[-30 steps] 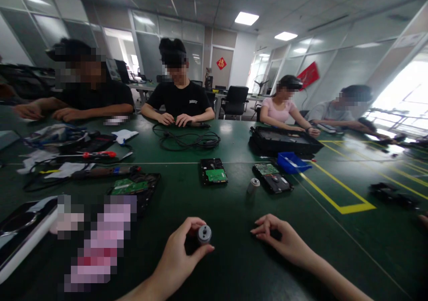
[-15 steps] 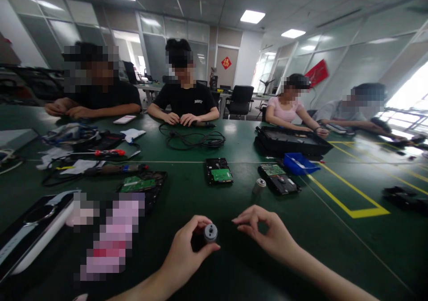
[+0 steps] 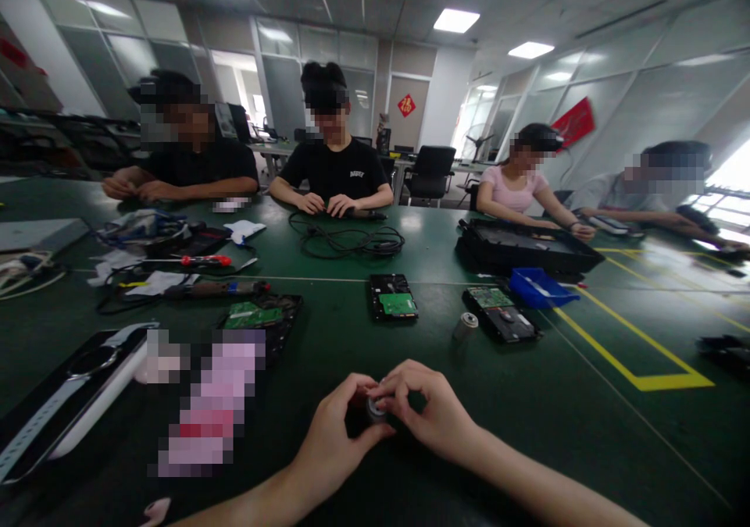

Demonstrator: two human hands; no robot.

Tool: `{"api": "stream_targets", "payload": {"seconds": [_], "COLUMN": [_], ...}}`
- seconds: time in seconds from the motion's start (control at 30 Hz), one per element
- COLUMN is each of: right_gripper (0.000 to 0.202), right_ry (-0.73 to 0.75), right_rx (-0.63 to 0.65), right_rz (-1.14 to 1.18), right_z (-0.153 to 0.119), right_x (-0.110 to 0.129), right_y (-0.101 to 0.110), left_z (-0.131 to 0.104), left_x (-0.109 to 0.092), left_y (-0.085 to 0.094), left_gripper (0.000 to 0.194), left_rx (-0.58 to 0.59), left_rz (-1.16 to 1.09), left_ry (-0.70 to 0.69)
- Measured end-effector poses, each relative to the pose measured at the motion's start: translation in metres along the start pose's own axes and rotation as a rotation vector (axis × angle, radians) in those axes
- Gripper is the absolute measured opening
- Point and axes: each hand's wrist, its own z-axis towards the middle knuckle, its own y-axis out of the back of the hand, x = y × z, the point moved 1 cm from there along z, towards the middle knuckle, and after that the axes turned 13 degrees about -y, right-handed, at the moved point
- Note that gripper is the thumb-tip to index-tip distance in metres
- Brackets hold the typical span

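Note:
My left hand (image 3: 331,437) is closed around a small silver metal cylinder (image 3: 376,413), thumb on one side and fingers on the other. The cylinder stands upright, its round top facing me. My right hand (image 3: 439,410) is bent in a pinch, with its fingertips over the cylinder's top and covering part of it. Whatever may be between those fingertips is hidden. Beyond my hands, a similar metal cylinder (image 3: 467,325) stands on the green table, beside a hard drive (image 3: 504,314). Another hard drive (image 3: 392,298), with a green circuit board, lies straight ahead.
To the left are a third drive (image 3: 263,312), a corded tool (image 3: 216,288), a red-handled screwdriver (image 3: 206,261) and a watch (image 3: 91,361). A blue tray (image 3: 542,289) and a black casing (image 3: 527,247) stand at right. Several people sit across the table.
My right hand has moved left, from beside the cylinder onto its top. The left hand keeps its hold. The whole view has shifted slightly.

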Motion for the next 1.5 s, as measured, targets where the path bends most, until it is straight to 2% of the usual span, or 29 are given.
{"api": "stream_targets", "payload": {"seconds": [0.07,0.23,0.33,0.43,0.53,0.63,0.7,0.8,0.9,0.97,1.1,1.2,1.4,1.5], "right_gripper": [0.026,0.022,0.021,0.025,0.03,0.037,0.041,0.043,0.042,0.043,0.043,0.04,0.041,0.044], "right_ry": [-0.007,-0.116,-0.096,-0.055,-0.058,-0.063,-0.045,-0.046,-0.151,-0.253,-0.335,-0.335,-0.292,-0.292], "right_rx": [-0.012,-0.156,-0.092,-0.023,-0.052,-0.074,-0.105,-0.184,-0.157,-0.144,-0.137,-0.127,-0.143,-0.164], "right_rz": [-0.012,0.032,0.072,0.003,-0.033,0.061,0.148,0.183,0.093,0.045,-0.06,-0.102,-0.144,-0.101], "right_z": [0.0,-0.002,-0.003,-0.004,-0.002,0.001,0.003,-0.002,-0.024,-0.044,-0.074,-0.081,-0.079,-0.07], "right_x": [0.0,0.005,0.009,0.008,0.003,0.005,0.011,0.013,-0.003,-0.021,-0.054,-0.064,-0.068,-0.055], "right_y": [0.0,0.008,0.01,0.004,-0.005,-0.006,0.006,0.04,0.074,0.088,0.091,0.089,0.09,0.083], "left_z": [-0.001,0.0,0.0,0.0,-0.001,0.0,0.0,0.001,0.001,0.001,0.001,0.001,0.001,0.0], "left_x": [0.0,-0.001,-0.002,-0.002,-0.001,-0.002,-0.003,-0.003,-0.002,-0.002,-0.003,-0.003,-0.002,-0.002], "left_y": [0.0,0.001,0.002,0.002,0.002,0.002,0.002,0.002,0.003,0.003,0.004,0.005,0.005,0.004], "left_gripper": [0.033,0.032,0.032,0.029,0.029,0.031,0.031,0.032,0.032,0.031,0.03,0.03,0.03,0.031], "left_rx": [0.002,0.011,0.017,0.017,0.017,0.018,0.015,0.012,0.015,0.018,0.031,0.046,0.054,0.039], "left_rz": [0.007,-0.007,0.002,0.001,-0.006,-0.004,0.015,0.028,0.02,0.021,0.025,0.017,0.018,0.015], "left_ry": [-0.002,-0.015,-0.008,-0.015,-0.022,-0.015,-0.019,-0.037,-0.036,-0.033,-0.021,-0.015,-0.016,-0.022]}}
